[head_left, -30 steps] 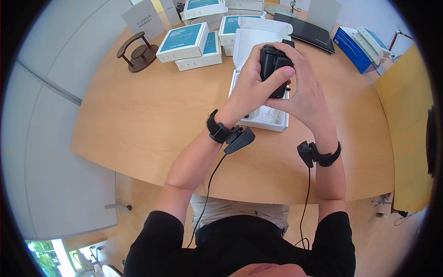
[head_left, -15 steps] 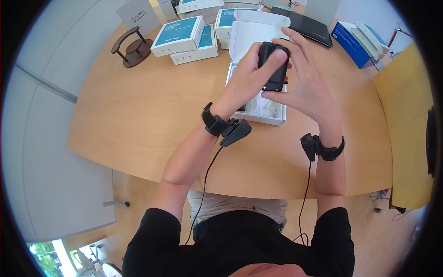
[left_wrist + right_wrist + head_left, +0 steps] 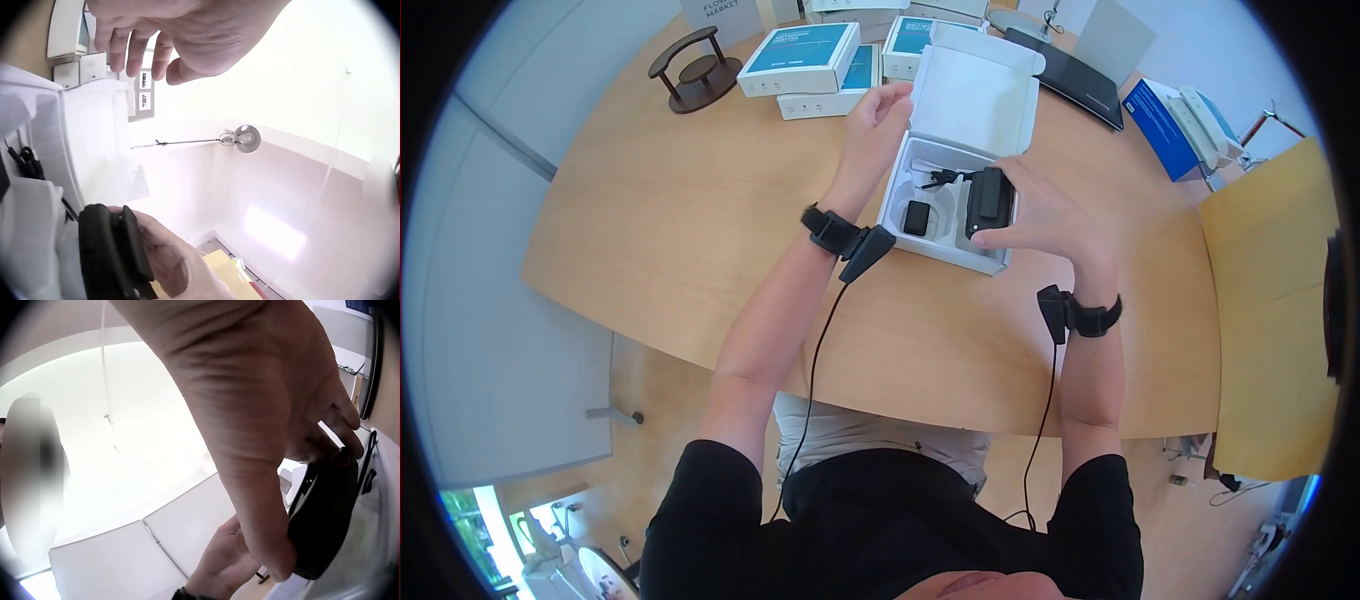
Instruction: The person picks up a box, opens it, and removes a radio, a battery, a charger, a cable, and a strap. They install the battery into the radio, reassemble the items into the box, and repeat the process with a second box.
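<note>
My right hand (image 3: 1055, 215) grips a chunky black handheld device (image 3: 990, 202), thumb at its near end and fingers at its far end. The device is over the right part of an open white box (image 3: 960, 260), whose lid (image 3: 978, 95) stands raised at the back. In the left wrist view the device (image 3: 103, 256) shows its side, with the right hand behind it. My left hand (image 3: 874, 135) is beside the lid's left edge, fingers relaxed and holding nothing. Inside the box's white tray are a small black block (image 3: 916, 218) and a bundled black cable (image 3: 945, 178).
White-and-teal boxes (image 3: 800, 60) are stacked behind the left hand, with a dark wooden stand (image 3: 700, 80) to their left. A black laptop (image 3: 1075, 85) lies at the back right. Farther right stand a blue box (image 3: 1160, 128) and a yellow panel (image 3: 1270, 300).
Both hands held the device above the box earlier. The left hand has let go and moved left, while the right hand has lowered the device toward the box's right side.
</note>
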